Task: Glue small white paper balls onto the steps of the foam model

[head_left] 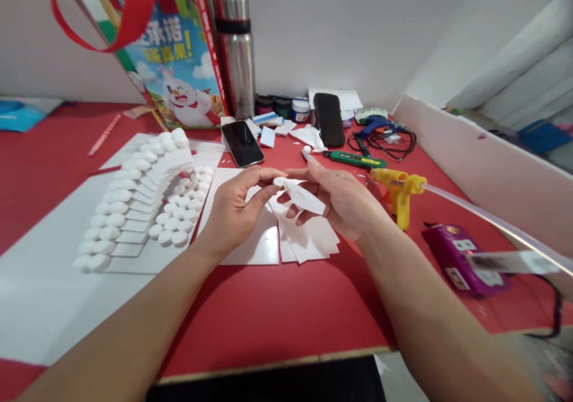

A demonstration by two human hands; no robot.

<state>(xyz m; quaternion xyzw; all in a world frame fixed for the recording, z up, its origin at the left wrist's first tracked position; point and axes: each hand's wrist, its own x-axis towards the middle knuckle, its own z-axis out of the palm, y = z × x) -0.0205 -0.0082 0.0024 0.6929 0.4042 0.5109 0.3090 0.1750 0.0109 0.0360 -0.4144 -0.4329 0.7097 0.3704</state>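
Between my hands is a white paper strip (305, 198) with a small curled end at its left tip. My left hand (237, 208) pinches that curled end between thumb and fingers. From the other side, my right hand (347, 202) holds the strip, its fingers partly hidden behind the paper. Below them, several loose white strips (313, 241) lie fanned out beside a white board (250, 244). Left of my hands stands a white stepped model (136, 226), edged with a curving row of white rolls. More white rolls (179, 214) sit clustered beside its steps.
A yellow glue gun (400, 190) with a long clear stick stands at right, near a purple box (461, 258). Behind my hands lie a green utility knife (358, 159), two phones (243, 143), paper scraps and cables. A steel flask (237, 55) and printed bag (179, 61) stand against the wall.
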